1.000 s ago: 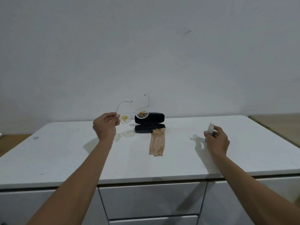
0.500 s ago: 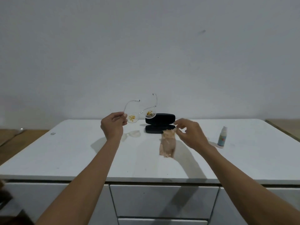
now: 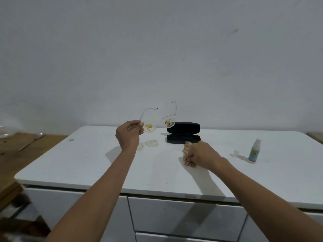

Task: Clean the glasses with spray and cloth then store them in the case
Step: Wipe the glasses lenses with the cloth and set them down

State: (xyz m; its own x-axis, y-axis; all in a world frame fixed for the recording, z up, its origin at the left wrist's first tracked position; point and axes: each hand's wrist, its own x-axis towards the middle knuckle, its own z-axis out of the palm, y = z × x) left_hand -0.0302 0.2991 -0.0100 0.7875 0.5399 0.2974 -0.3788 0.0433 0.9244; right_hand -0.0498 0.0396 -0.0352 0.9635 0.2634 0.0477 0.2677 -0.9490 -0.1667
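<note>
A white bench (image 3: pixel 90 165) with drawers (image 3: pixel 183 219) below stands against a plain white wall (image 3: pixel 157 49). At the far left, a wooden surface (image 3: pixel 21 147) adjoins it, and a small grey object (image 3: pixel 71 140) lies near the bench's left rear corner.

The left hand (image 3: pixel 129 135) is raised above the bench, thumb and fingers pinching the outer edge of one lens of the clear-framed glasses (image 3: pixel 158 124). The glasses hang in the air, long axis running left to right, both temple arms unfolded and pointing up and away toward the wall. Yellowish smears mark both lenses. Their faint shadow falls on the bench beneath.

Just right of the glasses and behind them, the black case (image 3: pixel 183 132) lies open at the back of the bench, its long axis left to right, lid raised.

In front of the case, the right hand (image 3: pixel 203 155) is closed over the tan cloth (image 3: pixel 186 151), bunching it against the bench; half a second earlier that hand was only reaching for the cloth's top end, fingers loose, and the cloth lay flat.

Further right, well apart from the hand, a small clear cap (image 3: pixel 236 152) sits beside the upright spray bottle (image 3: pixel 254 151), nozzle pointing up.
</note>
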